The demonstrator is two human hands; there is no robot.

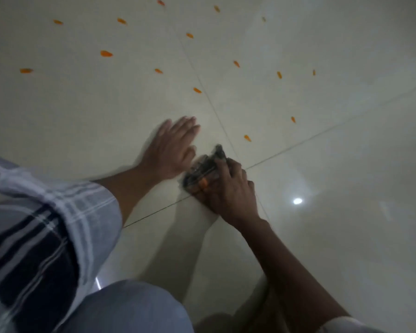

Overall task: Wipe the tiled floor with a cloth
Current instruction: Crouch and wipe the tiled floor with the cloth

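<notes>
Right hand presses down on a dark, bunched cloth, fingers curled over its near edge and clenched on it; a small orange bit shows in the cloth just beside the thumb. That cloth lies on the tiled floor close to where two grout lines cross, at about the centre of the head view. At ten o'clock from the cloth, just beside it, the left hand rests flat on the tile, fingers spread and released, grasping nothing; its outline is smeared by motion blur. Both forearms are bare and reach in from the lower edge, the left from eight o'clock, the right from five o'clock.

Orange petal-like scraps are scattered over the pale glossy tiles across the upper half of the frame, from ten o'clock round to two o'clock, the nearest one lying at one o'clock from the cloth. A bright spot of reflected light sits on the tile at three o'clock from the right hand. A checked sleeve and a grey-clad knee fill the lower left.
</notes>
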